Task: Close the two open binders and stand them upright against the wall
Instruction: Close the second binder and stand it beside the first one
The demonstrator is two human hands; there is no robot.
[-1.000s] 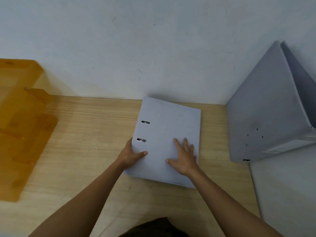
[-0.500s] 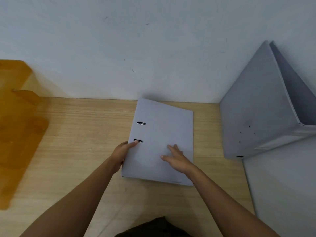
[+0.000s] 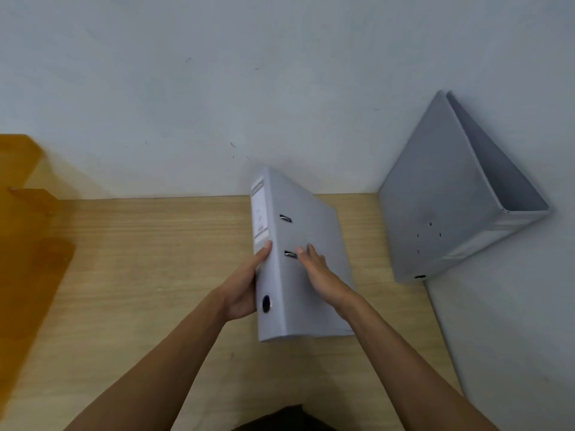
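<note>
A closed grey lever-arch binder (image 3: 314,237) is tilted up off the wooden desk (image 3: 149,275), its labelled spine turned toward me and to the left. My left hand (image 3: 245,287) grips the spine from the left, thumb on the label. My right hand (image 3: 317,272) lies flat on the binder's front cover, fingers spread. A second grey binder (image 3: 441,206) stands on its spine in the right corner, leaning against the wall with its covers slightly apart at the top.
A translucent orange tray rack (image 3: 28,244) stands at the left edge of the desk. A pale wall (image 3: 249,88) runs along the back, and a grey side panel (image 3: 513,337) bounds the desk on the right.
The binder lay flat on the desk; now its spine side is raised and turned toward me. My left hand shifted from the cover's edge onto the spine. The right hand stays on the cover.
</note>
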